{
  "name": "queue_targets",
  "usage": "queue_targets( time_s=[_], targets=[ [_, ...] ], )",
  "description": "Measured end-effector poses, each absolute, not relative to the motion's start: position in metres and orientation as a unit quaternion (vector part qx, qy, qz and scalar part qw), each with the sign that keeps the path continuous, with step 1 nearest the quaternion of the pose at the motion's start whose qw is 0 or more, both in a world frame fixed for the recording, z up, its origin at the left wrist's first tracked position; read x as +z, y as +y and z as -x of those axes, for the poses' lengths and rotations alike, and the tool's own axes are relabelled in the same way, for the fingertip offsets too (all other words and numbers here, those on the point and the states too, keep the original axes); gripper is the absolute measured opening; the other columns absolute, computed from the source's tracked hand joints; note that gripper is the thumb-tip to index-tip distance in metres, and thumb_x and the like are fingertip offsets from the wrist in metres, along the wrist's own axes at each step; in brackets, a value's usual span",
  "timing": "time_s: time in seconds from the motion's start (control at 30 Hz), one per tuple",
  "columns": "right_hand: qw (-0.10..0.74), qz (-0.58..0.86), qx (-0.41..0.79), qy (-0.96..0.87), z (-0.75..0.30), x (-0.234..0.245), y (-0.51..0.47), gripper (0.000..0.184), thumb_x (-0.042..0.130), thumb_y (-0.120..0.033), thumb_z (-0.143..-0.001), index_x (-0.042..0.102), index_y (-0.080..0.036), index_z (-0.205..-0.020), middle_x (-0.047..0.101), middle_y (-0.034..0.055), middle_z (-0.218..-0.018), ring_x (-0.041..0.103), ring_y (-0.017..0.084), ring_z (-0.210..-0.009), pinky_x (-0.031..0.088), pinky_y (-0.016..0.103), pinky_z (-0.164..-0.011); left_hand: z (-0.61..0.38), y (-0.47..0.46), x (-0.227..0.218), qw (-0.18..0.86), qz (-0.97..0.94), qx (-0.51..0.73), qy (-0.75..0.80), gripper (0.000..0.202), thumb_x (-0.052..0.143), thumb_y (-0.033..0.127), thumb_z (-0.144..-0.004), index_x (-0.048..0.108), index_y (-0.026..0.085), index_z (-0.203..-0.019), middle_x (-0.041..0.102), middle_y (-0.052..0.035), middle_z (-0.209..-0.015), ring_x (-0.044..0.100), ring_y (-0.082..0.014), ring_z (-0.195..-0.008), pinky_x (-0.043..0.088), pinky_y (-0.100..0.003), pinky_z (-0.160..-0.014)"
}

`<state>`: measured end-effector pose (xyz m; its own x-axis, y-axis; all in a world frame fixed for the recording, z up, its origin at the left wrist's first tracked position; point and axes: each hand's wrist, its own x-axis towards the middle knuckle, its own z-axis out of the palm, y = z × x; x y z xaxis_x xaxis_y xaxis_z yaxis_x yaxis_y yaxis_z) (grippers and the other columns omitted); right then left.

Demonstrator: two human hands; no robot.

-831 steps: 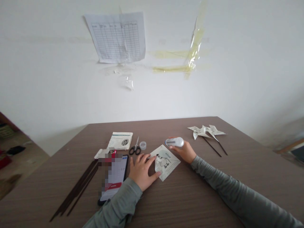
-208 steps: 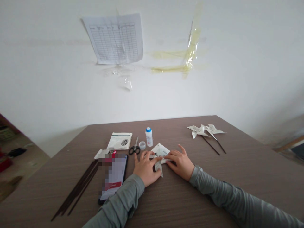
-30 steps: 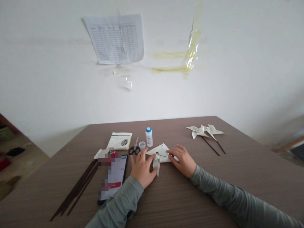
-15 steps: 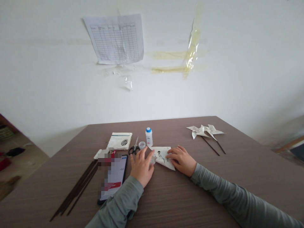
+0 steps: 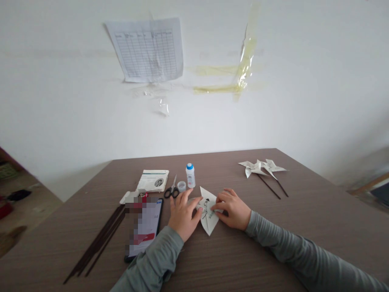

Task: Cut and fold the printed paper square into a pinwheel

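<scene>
A piece of white paper with black ink figures (image 5: 208,222) lies on the brown table between my hands, turned so that one corner points towards me. My left hand (image 5: 183,217) rests at its left side, fingers spread, with the index finger and thumb touching the paper's edge. My right hand (image 5: 233,209) has curled fingers and pinches the paper's right part, hiding that corner. Just beyond my left hand are a small translucent cup (image 5: 181,186), black-handled scissors (image 5: 172,191) and a white bottle with a blue cap (image 5: 190,176).
A phone (image 5: 146,231), partly blurred out, lies left of my left arm, beside several thin dark sticks (image 5: 94,239). Behind it sits a stack of printed paper squares (image 5: 153,180). Two paper pinwheels (image 5: 253,168) on dark sticks lie at the back right. A wall rises behind the table.
The paper has turned, so a corner now points towards me and another points away. My right fingers have drawn together on it; my left hand has shifted only slightly.
</scene>
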<state>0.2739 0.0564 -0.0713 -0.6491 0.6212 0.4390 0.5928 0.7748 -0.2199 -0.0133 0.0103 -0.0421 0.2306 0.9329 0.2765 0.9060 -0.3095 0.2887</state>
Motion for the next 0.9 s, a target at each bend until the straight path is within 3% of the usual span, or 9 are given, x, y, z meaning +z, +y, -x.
queue_targets(
  time_s=[0.37,0.63,0.9],
  targets=[
    [0.241,0.350,0.043,-0.904,-0.271,-0.071,0.053,0.025,0.088,-0.024,-0.110,0.101,-0.032,-0.130,0.092,0.0083,-0.117,0.086,0.031,-0.111,0.060,0.065,-0.137,0.005,0.004,-0.035,0.021,-0.785,0.194,0.588,0.039,0.091,0.017,-0.111,0.103,0.037,-0.142,0.075,-0.0141,-0.190,0.065,-0.0488,-0.177,0.040,-0.095,-0.152],
    [0.205,0.375,0.031,-0.903,-0.264,-0.066,0.050,0.047,0.081,-0.028,-0.116,0.094,-0.037,-0.161,0.089,0.0107,-0.126,0.082,0.034,-0.121,0.057,0.071,-0.138,0.007,0.004,-0.024,0.055,-0.785,0.141,0.601,0.035,0.094,0.026,-0.112,0.104,0.042,-0.141,0.068,-0.0106,-0.198,0.059,-0.0510,-0.184,0.035,-0.095,-0.155],
    [0.168,0.398,0.021,-0.902,-0.255,-0.056,0.046,0.042,0.079,-0.029,-0.121,0.096,-0.036,-0.159,0.088,0.0122,-0.128,0.080,0.034,-0.123,0.060,0.068,-0.135,0.003,0.003,-0.014,0.076,-0.775,0.143,0.611,0.032,0.096,0.028,-0.109,0.105,0.042,-0.136,0.071,-0.0116,-0.196,0.060,-0.0536,-0.184,0.033,-0.098,-0.153]
  ],
)
